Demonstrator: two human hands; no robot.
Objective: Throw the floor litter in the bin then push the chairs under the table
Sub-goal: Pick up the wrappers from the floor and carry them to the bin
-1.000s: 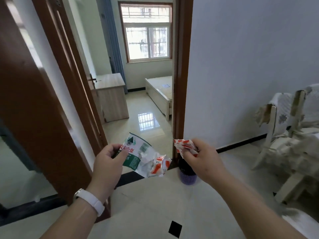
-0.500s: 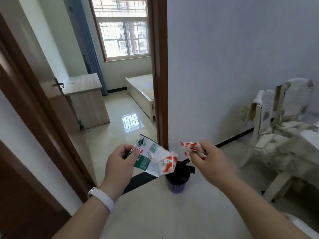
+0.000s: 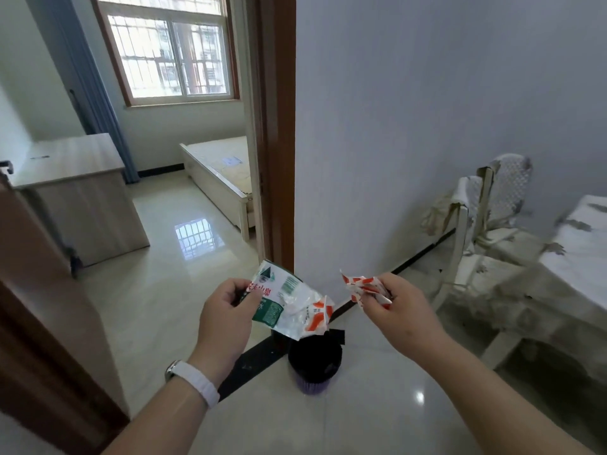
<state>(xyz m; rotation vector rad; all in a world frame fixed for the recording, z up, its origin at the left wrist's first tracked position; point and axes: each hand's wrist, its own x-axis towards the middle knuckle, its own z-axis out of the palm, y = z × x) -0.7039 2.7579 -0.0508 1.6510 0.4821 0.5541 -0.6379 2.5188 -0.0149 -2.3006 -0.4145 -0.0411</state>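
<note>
Tile floor (image 3: 377,421) open before bin (image 3: 314,362); left hand (image 3: 226,310) grips green wrapper (image 3: 279,300), right hand (image 3: 400,310) red wrapper (image 3: 363,289).

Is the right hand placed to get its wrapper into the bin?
Likely yes: the bin sits on the floor below-left of the right hand, which pinches the wrapper; nothing lies between.

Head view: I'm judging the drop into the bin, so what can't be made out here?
- The bin: head view; its far rim is covered by the green wrapper in the left hand, and the inside is too dark to read.
- The red-and-white wrapper: head view; partly buried in the fingers of the right hand.
- The table: head view; cut off by the right edge.
</note>
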